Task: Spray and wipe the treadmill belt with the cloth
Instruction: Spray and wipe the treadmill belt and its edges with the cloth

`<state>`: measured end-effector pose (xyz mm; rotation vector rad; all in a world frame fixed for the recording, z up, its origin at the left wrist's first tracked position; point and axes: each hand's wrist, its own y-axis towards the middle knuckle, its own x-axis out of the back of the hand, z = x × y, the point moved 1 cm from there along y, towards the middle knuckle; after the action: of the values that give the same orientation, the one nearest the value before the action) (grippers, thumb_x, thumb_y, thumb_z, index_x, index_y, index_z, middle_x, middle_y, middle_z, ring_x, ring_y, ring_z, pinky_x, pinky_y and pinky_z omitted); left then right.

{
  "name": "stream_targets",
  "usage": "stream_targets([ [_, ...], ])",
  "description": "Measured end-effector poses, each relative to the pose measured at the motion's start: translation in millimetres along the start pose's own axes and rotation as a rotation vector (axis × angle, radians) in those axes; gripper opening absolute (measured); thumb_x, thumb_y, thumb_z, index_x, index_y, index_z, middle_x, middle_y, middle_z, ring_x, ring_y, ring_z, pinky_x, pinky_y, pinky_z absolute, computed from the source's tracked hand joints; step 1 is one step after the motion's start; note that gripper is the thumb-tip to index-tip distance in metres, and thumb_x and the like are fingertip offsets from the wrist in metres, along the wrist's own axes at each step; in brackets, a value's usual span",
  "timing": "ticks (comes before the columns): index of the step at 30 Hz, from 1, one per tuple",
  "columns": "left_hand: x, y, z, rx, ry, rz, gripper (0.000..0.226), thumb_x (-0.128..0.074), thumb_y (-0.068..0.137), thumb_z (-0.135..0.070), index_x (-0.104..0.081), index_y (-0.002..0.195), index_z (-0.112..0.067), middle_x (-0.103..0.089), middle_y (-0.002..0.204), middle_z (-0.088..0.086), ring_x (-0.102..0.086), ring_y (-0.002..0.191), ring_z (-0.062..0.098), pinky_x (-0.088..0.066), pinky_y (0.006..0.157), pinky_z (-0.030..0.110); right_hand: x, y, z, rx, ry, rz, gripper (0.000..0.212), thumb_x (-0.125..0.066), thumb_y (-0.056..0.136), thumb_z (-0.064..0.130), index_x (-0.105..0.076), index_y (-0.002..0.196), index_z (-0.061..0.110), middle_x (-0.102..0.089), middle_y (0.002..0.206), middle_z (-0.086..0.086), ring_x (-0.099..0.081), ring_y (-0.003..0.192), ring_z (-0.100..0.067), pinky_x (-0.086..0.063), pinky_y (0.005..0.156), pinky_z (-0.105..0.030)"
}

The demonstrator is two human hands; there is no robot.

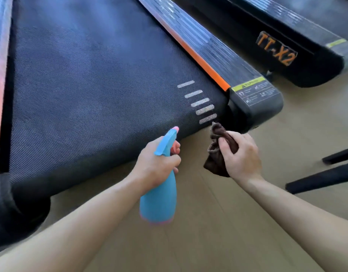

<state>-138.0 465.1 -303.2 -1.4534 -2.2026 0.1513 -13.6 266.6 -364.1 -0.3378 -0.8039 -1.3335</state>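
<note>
Bottle: a light-blue plastic spray bottle (159,201) with a pink nozzle tip and pink base is held in the air over the floor, and its nozzle overlaps the belt's near edge.
Contents: the bottle wall is opaque, so I cannot tell the fill level.
Belt: the dark, finely ribbed treadmill belt (90,85) fills the left and far part of the view, with five short white dashes (198,103) near its near-right corner.
Cloth: a dark brown bunched cloth (216,160) is off the belt, just near of that corner.
Surroundings: a ribbed black side rail (208,46) with an orange strip runs along the belt's right side. It ends in a black end cap (255,95) bearing a yellow-green warning label. A second black treadmill (287,55) marked TT-X2 lies far right on the pale wood-look floor (228,222), and two black legs (322,177) show at the right edge.
Left hand (155,163): its fingers are wrapped round the bottle's neck.
Right hand (242,154): its thumb and curled fingers clutch the cloth.
</note>
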Motion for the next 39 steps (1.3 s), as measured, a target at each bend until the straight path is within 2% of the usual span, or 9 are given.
stream_targets([
  [5,-31,3,3,-0.024,0.052,0.045,0.025,-0.064,0.082,-0.006,-0.068,0.105,-0.016,-0.071,0.1,-0.004,-0.07,0.058,0.014,-0.062,0.075,0.032,5,-1,-8,-0.027,-0.012,-0.027,0.022,-0.064,0.098,0.028,-0.072,0.118,0.023,-0.053,0.1,-0.002,-0.045,0.095,-0.012,-0.028,0.086,-0.014],
  [8,-44,4,1,-0.011,0.046,0.031,0.015,-0.064,0.082,-0.008,-0.066,0.096,-0.015,-0.071,0.096,-0.004,-0.071,0.058,0.017,-0.063,0.083,0.044,6,-1,-7,-0.005,-0.004,-0.048,0.023,-0.063,0.098,0.031,-0.071,0.118,0.023,-0.052,0.101,-0.001,-0.044,0.096,-0.011,-0.028,0.087,-0.015],
  [16,-47,-3,3,0.029,0.131,0.002,0.009,-0.064,0.071,-0.027,-0.059,0.078,-0.023,-0.07,0.072,-0.007,-0.076,0.075,0.024,-0.06,0.086,0.048,6,0,-3,0.047,0.025,-0.055,0.037,-0.055,0.093,0.042,-0.07,0.12,0.023,-0.053,0.101,-0.002,-0.046,0.095,-0.011,-0.03,0.086,-0.014],
  [20,-36,-17,18,0.059,0.071,-0.072,0.013,-0.066,0.078,-0.015,-0.066,0.091,-0.019,-0.069,0.082,-0.009,-0.075,0.066,0.023,-0.061,0.082,0.043,3,5,3,0.102,0.046,-0.063,0.037,-0.055,0.094,0.042,-0.07,0.121,0.022,-0.052,0.103,0.0,-0.05,0.098,-0.015,-0.031,0.091,-0.015],
  [24,-25,-28,37,0.103,0.116,-0.127,0.009,-0.066,0.083,-0.011,-0.06,0.081,-0.018,-0.067,0.068,-0.014,-0.075,0.07,0.023,-0.057,0.075,0.038,-12,18,13,0.106,0.088,-0.101,0.04,-0.053,0.097,0.041,-0.066,0.127,0.018,-0.055,0.11,-0.008,-0.051,0.108,-0.022,-0.032,0.097,-0.019],
  [28,-12,-24,37,0.066,0.075,-0.112,0.011,-0.066,0.08,-0.011,-0.06,0.078,-0.02,-0.07,0.084,-0.009,-0.075,0.064,0.023,-0.057,0.075,0.037,-21,43,20,0.202,0.022,-0.179,0.04,-0.051,0.101,0.039,-0.061,0.132,0.016,-0.053,0.116,-0.013,-0.049,0.11,-0.029,-0.03,0.1,-0.024],
  [31,0,-17,25,0.026,-0.008,-0.084,0.027,-0.067,0.071,-0.018,-0.07,0.098,-0.019,-0.073,0.096,-0.005,-0.072,0.06,0.02,-0.061,0.073,0.035,-37,70,34,0.245,-0.117,-0.217,0.04,-0.048,0.103,0.041,-0.059,0.134,0.019,-0.054,0.119,-0.015,-0.049,0.107,-0.034,-0.038,0.099,-0.036],
  [35,22,-6,0,-0.037,-0.034,-0.043,0.039,-0.065,0.086,0.005,-0.073,0.11,-0.024,-0.073,0.106,0.005,-0.069,0.058,0.021,-0.056,0.061,0.023,-60,63,52,0.27,-0.268,-0.288,0.04,-0.049,0.101,0.046,-0.065,0.125,0.018,-0.055,0.116,-0.018,-0.051,0.099,-0.039,-0.039,0.092,-0.045],
  [39,48,2,-18,-0.062,0.021,-0.016,0.023,-0.065,0.086,0.006,-0.07,0.099,-0.012,-0.073,0.109,0.012,-0.069,0.056,0.02,-0.055,0.059,0.023,-90,7,68,0.559,-0.151,-0.12,0.037,-0.06,0.095,0.043,-0.064,0.122,0.018,-0.055,0.107,-0.017,-0.05,0.086,-0.034,-0.047,0.08,-0.044],
])
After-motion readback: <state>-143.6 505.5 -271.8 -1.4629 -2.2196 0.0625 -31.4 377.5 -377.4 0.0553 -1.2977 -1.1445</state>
